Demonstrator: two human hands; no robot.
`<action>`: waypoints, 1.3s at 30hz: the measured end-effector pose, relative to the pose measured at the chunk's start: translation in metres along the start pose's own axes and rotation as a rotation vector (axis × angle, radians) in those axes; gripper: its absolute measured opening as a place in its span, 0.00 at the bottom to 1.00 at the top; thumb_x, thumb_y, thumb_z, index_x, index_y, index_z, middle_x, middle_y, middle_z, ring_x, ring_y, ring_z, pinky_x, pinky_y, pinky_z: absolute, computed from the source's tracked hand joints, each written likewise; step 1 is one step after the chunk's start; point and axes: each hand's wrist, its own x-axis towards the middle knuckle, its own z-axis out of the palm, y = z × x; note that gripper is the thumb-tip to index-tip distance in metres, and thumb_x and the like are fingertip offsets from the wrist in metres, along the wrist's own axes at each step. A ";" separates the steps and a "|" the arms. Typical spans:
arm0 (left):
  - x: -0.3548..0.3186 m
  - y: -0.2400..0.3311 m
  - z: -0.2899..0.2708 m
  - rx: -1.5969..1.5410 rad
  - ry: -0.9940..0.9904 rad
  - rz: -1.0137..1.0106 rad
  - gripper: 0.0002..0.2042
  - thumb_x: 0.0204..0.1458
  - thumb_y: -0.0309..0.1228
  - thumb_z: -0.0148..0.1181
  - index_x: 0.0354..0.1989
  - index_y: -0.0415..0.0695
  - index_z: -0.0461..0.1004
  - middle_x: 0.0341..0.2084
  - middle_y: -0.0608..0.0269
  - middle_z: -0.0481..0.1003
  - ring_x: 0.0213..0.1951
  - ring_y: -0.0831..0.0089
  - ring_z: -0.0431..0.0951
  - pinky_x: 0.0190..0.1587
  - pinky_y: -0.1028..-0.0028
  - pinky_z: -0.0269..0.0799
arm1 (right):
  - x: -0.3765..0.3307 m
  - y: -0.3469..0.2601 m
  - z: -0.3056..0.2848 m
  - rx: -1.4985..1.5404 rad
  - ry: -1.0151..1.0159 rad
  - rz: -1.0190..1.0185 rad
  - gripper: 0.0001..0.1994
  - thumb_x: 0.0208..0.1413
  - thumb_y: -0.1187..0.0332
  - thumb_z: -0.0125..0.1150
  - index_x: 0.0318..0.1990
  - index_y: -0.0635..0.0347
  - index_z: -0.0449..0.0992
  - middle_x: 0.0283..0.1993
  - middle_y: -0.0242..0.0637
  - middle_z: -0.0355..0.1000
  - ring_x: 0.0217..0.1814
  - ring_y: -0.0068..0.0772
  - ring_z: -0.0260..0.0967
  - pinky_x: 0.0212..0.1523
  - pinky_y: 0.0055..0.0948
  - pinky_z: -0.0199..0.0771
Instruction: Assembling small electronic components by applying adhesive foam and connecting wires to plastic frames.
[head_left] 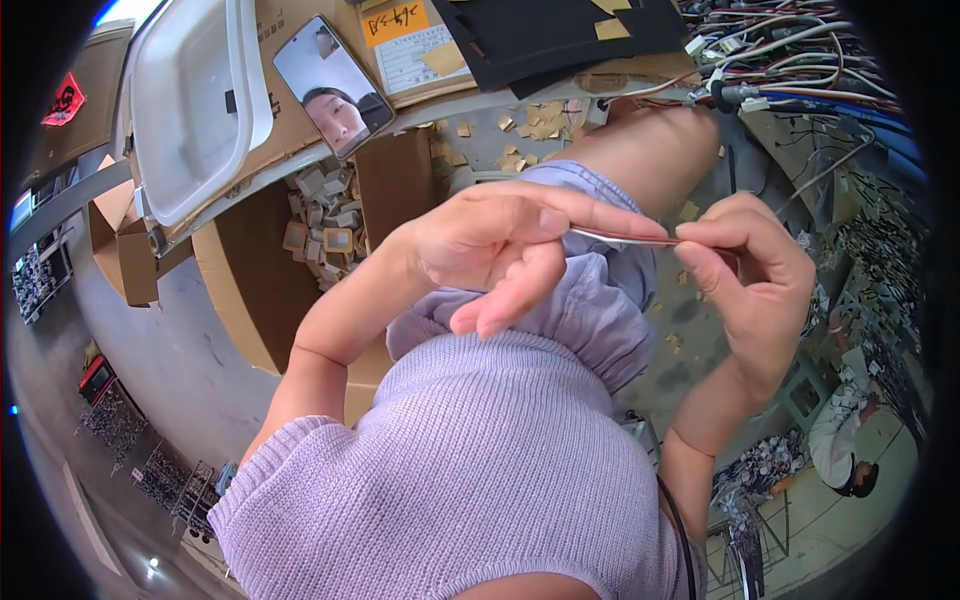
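Thin red and white wires (622, 238) run between my two hands above my lap. My left hand (490, 245) pinches one end under its thumb, along the outstretched index finger. The other fingers of that hand hang loosely curled. My right hand (750, 265) grips the wires between thumb and index fingertip, its remaining fingers bent. The parts of the wires inside both pinches are hidden.
A phone (335, 88) leans at the table edge beside a white plastic tray (190, 110). Below stands a cardboard box (235, 290) holding small white parts (330, 215). Bundled cables (800, 60) lie at upper right. Yellow scraps (545, 120) litter the floor; another person (845, 445) is at far right.
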 end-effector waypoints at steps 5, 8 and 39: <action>0.001 0.003 0.000 0.105 -0.005 -0.020 0.26 0.62 0.29 0.26 0.68 0.31 0.41 0.13 0.50 0.75 0.12 0.65 0.76 0.15 0.78 0.76 | -0.001 -0.003 0.001 -0.030 -0.016 0.017 0.07 0.43 0.82 0.66 0.32 0.64 0.79 0.27 0.27 0.69 0.25 0.12 0.58 0.24 0.14 0.51; -0.006 0.003 -0.006 0.334 -0.086 -0.031 0.26 0.63 0.30 0.29 0.69 0.32 0.43 0.19 0.47 0.78 0.20 0.63 0.81 0.24 0.73 0.80 | -0.001 -0.001 0.005 -0.069 -0.039 -0.068 0.07 0.42 0.81 0.66 0.31 0.62 0.80 0.26 0.27 0.68 0.23 0.12 0.57 0.21 0.15 0.50; 0.018 0.013 -0.051 2.153 0.832 0.710 0.06 0.43 0.24 0.65 0.29 0.43 0.74 0.50 0.62 0.73 0.57 0.60 0.69 0.61 0.56 0.60 | 0.127 0.076 0.051 -0.555 0.073 -0.164 0.10 0.50 0.76 0.61 0.42 0.62 0.74 0.39 0.43 0.72 0.36 0.41 0.73 0.39 0.35 0.72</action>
